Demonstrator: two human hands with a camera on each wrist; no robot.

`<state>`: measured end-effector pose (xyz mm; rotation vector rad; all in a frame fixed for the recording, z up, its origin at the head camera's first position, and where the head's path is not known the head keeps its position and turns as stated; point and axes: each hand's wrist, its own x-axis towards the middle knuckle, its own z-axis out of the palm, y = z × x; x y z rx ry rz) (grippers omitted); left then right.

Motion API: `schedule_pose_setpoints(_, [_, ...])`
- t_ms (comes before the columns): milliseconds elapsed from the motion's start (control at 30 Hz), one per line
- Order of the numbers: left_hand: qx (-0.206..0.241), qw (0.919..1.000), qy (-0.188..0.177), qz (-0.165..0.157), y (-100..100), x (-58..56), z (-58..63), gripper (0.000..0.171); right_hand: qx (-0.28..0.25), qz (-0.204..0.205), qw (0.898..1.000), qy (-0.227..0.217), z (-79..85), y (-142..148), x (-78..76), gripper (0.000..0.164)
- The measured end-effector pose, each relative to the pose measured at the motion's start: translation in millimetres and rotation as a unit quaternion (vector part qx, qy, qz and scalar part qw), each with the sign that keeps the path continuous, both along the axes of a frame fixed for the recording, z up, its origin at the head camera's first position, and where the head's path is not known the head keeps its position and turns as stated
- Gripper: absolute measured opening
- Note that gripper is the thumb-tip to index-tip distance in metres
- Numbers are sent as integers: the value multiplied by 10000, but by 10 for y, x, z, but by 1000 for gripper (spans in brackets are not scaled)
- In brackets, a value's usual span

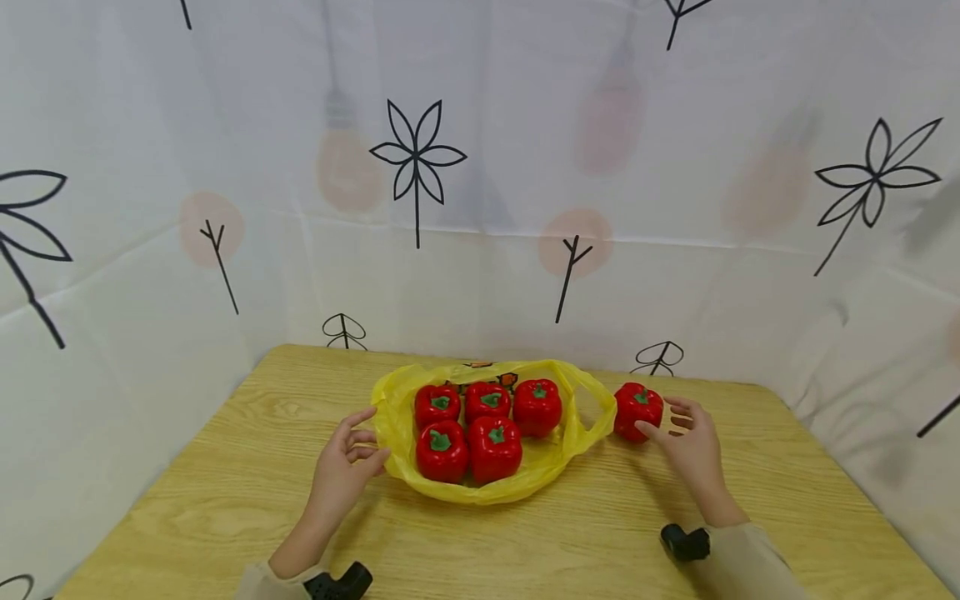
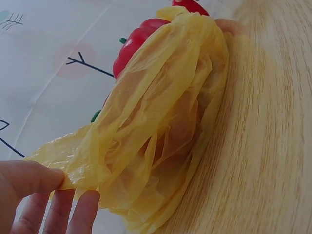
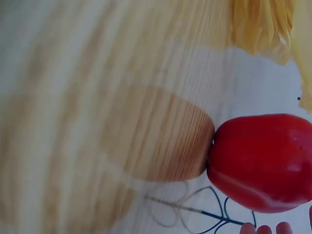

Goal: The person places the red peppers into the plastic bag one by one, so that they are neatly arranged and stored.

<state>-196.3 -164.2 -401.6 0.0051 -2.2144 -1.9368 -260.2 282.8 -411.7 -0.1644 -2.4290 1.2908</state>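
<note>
A yellow plastic bag [image 1: 540,477] lies spread on the table with its mouth facing up. Several red bell peppers [image 1: 495,450] with green stems sit inside it. At the bag's left edge is my left hand [image 1: 345,471], and the left wrist view shows its thumb and fingers pinching the bag's rim [image 2: 80,170]. One more red bell pepper [image 1: 637,408] stands on the table just right of the bag's handle loop. Around its right side is my right hand [image 1: 690,450], thumb in front, fingers spread; in the right wrist view the fingertips [image 3: 263,230] appear slightly apart from the pepper.
The wooden table [image 1: 247,442] runs up to a white patterned cloth [image 1: 480,283] hanging behind and at both sides. The bag's right handle loop [image 1: 603,421] reaches close to the lone pepper. Black devices [image 1: 684,542] are strapped at both wrists.
</note>
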Motion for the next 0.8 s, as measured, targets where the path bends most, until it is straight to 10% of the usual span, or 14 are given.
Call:
schedule_pose_setpoints(300, [-29,9999,117,1,-7,-11,-15,57,-84,419,9973,-591,54,60,-95,80])
schedule_pose_setpoints(567, [-20,9999,103,27,-4,-9,-14,57,225,680,9945,-767,-352,370,-475,95])
schedule_pose_setpoints(800, [8,9999,146,-9,1,0,-2,57,-137,622,9921,-1079,-18,132,-218,85])
